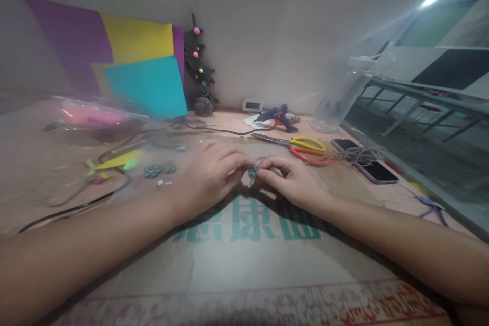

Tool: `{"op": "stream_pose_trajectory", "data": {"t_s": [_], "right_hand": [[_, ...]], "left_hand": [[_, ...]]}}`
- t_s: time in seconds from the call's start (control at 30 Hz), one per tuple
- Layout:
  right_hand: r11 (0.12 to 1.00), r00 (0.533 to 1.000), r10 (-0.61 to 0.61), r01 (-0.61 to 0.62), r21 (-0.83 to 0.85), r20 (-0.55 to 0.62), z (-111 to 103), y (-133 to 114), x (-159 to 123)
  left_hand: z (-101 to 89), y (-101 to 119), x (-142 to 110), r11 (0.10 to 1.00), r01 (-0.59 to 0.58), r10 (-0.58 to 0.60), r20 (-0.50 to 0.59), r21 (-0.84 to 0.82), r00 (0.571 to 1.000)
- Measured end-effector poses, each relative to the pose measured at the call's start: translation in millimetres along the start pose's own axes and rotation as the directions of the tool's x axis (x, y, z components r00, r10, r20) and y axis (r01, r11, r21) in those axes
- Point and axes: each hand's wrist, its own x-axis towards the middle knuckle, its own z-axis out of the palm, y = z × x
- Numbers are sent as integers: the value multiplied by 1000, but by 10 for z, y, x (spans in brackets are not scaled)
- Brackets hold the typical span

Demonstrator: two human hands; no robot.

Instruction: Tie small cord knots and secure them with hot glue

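My left hand (212,175) and my right hand (292,181) meet at the middle of a cardboard sheet (244,260) with teal printed characters. Both pinch a small teal and grey piece (252,170) between their fingertips; a thin wire loop seems to rise from it. The fingers of both hands are curled and pressed together around it. What the piece is, I cannot make out clearly.
Yellow-handled scissors (301,142) and orange-handled ones (309,158) lie right of my hands. A blue glue gun (277,116), a phone (367,163) under grey string, coloured paper sheets (141,71), a dark decorated tree figure (198,69), cables and small grey bits (158,169) surround the sheet.
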Motion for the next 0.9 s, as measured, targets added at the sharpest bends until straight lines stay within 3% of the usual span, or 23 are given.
{"op": "stream_pose_trajectory", "data": {"t_s": [0.17, 0.37, 0.53, 0.67, 0.9], "right_hand": [[995, 996, 81, -78, 62, -42, -4, 22, 8], [996, 997, 65, -63, 65, -35, -18, 16, 15], [997, 995, 53, -48, 65, -81, -23, 49, 36], [993, 995, 77, -71, 89, -61, -6, 51, 45], [989, 990, 116, -107, 106, -77, -6, 14, 42]], "left_hand": [[-1, 26, 33, 949, 279, -274, 51, -147, 960], [10, 45, 77, 897, 386, -348, 194, -216, 917], [-4, 51, 123, 805, 532, -475, 252, -263, 843], [-34, 67, 144, 773, 567, -508, 258, -285, 822], [-35, 55, 135, 803, 522, -457, 266, -286, 849]]}}
